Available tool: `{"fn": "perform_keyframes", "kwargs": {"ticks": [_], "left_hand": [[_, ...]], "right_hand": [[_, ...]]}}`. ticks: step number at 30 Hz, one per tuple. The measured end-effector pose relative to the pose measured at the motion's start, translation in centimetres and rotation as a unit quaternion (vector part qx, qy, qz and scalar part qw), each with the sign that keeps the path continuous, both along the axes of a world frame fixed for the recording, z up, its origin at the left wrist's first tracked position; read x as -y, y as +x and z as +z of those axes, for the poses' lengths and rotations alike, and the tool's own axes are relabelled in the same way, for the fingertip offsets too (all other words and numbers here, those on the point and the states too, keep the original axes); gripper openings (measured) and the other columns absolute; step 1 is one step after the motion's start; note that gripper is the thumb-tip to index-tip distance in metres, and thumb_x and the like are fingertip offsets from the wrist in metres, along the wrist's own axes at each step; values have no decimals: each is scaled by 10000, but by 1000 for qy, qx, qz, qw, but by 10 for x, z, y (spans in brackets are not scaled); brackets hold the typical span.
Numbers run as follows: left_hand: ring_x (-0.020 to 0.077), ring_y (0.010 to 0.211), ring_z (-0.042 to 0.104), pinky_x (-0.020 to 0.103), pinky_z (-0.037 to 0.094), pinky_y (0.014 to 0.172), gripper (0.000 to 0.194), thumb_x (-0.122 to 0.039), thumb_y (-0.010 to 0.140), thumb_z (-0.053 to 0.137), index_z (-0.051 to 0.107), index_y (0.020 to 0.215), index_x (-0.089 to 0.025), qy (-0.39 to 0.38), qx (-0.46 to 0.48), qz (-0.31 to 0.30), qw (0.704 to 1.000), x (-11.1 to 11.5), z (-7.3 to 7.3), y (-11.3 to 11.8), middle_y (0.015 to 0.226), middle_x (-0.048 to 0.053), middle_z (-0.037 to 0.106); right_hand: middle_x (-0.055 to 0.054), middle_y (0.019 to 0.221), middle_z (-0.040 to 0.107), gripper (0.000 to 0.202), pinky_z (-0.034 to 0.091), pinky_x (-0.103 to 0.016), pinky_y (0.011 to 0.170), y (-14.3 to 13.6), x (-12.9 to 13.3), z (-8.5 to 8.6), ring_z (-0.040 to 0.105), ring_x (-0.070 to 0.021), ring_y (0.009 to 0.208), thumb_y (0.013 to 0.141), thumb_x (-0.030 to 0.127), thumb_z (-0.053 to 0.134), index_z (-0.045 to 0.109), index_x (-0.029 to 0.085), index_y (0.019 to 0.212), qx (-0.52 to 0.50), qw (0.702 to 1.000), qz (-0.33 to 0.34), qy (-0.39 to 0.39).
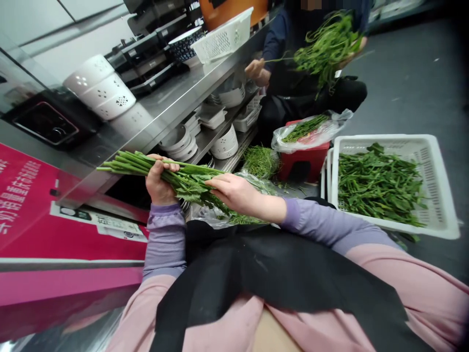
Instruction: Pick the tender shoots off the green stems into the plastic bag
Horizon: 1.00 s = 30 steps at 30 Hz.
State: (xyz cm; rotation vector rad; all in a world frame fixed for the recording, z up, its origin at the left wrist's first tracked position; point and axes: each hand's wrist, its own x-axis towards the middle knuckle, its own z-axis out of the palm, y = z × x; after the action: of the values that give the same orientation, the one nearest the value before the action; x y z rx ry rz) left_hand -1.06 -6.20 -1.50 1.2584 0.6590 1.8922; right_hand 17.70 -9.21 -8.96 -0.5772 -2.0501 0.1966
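Note:
My left hand (pixel 159 179) is closed around a bunch of long green vegetable stems (pixel 126 163), held level with the cut ends pointing left. My right hand (pixel 234 191) lies over the leafy end of the same bunch (pixel 190 185), fingers curled on the leaves. Both hands are above my lap, which a black apron (pixel 264 274) covers. A white slotted basket (pixel 437 186) at my right holds a heap of picked greens (pixel 377 183).
A steel counter (pixel 176 98) with white bowls, a white basket (pixel 223 39) and stacked trays runs along the left; shelves below hold dishes. Another person sits ahead holding greens (pixel 326 44). A red stool (pixel 304 159) carries a bag of stems.

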Motion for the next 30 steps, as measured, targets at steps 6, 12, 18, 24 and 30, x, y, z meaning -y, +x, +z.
{"fn": "perform_keyframes", "kwargs": {"ticks": [6, 12, 18, 24, 30], "left_hand": [[97, 527, 494, 243, 455, 575, 274, -333, 623, 753, 529, 715, -206, -27, -48, 28, 998, 6, -8, 13, 570, -43, 439], [93, 561, 557, 228, 476, 589, 232, -261, 597, 771, 597, 728, -184, -68, -47, 46, 996, -2, -17, 7, 633, -29, 546], [92, 471, 538, 204, 438, 473, 214, -231, 578, 783, 607, 672, -153, -120, -58, 64, 989, -4, -20, 15, 567, -17, 586], [58, 434, 484, 177, 411, 427, 212, -201, 615, 761, 555, 650, -163, -178, 33, 120, 976, -13, -8, 10, 552, -42, 560], [39, 425, 457, 176, 437, 455, 213, -199, 714, 705, 499, 666, -170, -179, 52, 126, 974, -22, 6, -15, 572, -58, 538]], "right_hand": [[-90, 885, 648, 131, 458, -310, 789, -18, -18, -1, 578, -180, 830, 856, 229, 536, 635, 164, 911, -13, 996, -3, -86], [-12, 739, 581, 90, 413, -243, 644, 5, -33, 9, 502, -110, 666, 800, 208, 511, 581, 152, 802, -91, 947, 111, -288], [48, 549, 468, 53, 311, -187, 446, 17, -49, 24, 400, -62, 469, 702, 165, 500, 545, 154, 729, -61, 880, 143, -448], [76, 484, 315, 42, 233, -191, 406, 28, -78, -4, 262, -53, 413, 702, 204, 496, 473, 175, 682, -207, 838, 48, -502], [9, 632, 472, 112, 359, -232, 553, 90, -86, -35, 411, -104, 578, 760, 231, 479, 555, 162, 806, -267, 901, -223, -260]]}}
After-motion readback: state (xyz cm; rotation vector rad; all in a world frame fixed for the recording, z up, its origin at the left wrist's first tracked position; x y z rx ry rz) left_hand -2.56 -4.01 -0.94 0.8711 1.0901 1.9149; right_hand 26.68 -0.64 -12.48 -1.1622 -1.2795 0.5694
